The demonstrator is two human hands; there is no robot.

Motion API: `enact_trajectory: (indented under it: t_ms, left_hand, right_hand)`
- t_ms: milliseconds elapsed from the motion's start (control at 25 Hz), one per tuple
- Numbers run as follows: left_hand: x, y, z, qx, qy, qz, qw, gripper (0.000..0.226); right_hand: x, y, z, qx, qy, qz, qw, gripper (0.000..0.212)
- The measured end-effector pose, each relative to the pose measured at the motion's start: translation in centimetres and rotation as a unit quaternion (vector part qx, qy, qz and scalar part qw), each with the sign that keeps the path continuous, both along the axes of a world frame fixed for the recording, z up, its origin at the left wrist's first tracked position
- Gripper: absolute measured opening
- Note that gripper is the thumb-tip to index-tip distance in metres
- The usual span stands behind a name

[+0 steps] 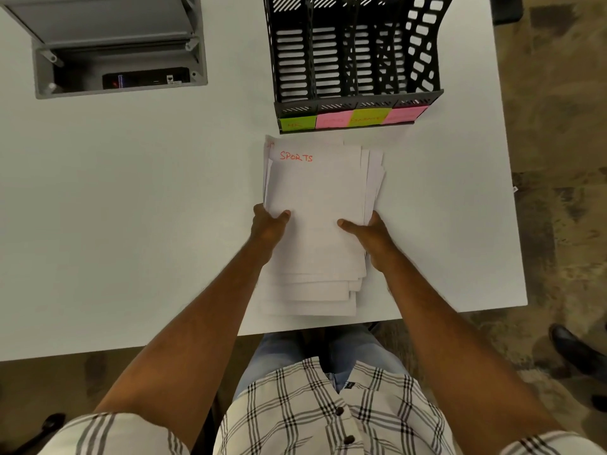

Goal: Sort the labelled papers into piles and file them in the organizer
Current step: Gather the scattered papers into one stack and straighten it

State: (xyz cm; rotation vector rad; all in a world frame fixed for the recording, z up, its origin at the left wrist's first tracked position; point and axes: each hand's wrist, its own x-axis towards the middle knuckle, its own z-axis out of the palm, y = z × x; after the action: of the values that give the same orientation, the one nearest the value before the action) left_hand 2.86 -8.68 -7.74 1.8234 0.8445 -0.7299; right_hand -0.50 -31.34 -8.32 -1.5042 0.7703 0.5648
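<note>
A loose stack of white papers (318, 192) lies on the white table in front of me; its top sheet reads "SPORTS" in red. My left hand (267, 226) grips the stack's left edge, thumb on top. My right hand (369, 233) grips the right edge the same way. Behind the stack stands a black slotted organizer (354, 57) with several compartments. Green, pink, yellow and pink sticky labels (353, 119) line its front lip; their writing is too blurred to read. No papers show in the compartments.
A grey open cable box (115, 47) is set into the white table (147, 208) at the far left. The table's right edge and near edge border patterned carpet. A dark shoe (573, 348) stands on the floor at the right.
</note>
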Motion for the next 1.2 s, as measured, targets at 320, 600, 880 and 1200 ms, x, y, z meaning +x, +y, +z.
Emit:
enact_trajectory:
  t_ms: [320, 600, 880, 1200]
  left_hand:
    - [0.0, 0.3, 0.1, 0.031, 0.034, -0.042, 0.998, 0.064]
    - [0.4, 2.3, 1.1, -0.282, -0.067, 0.09, 0.953, 0.065]
    - [2.5, 2.4, 3.7, -0.28, -0.07, 0.019, 0.957, 0.043]
    - [2.2, -2.9, 10.9, -0.182, -0.305, 0.078, 0.931, 0.049]
  right_hand:
    - [-0.9, 0.0, -0.4, 0.117, 0.056, -0.039, 0.991, 0.041]
    - [-1.4, -2.3, 2.0, 0.195, 0.029, -0.014, 0.98, 0.039]
    - [0.7, -2.4, 5.4, 0.067, -0.058, -0.016, 0.996, 0.037]
    - [0.6, 2.6, 10.0, -0.169, -0.332, -0.1, 0.923, 0.023]
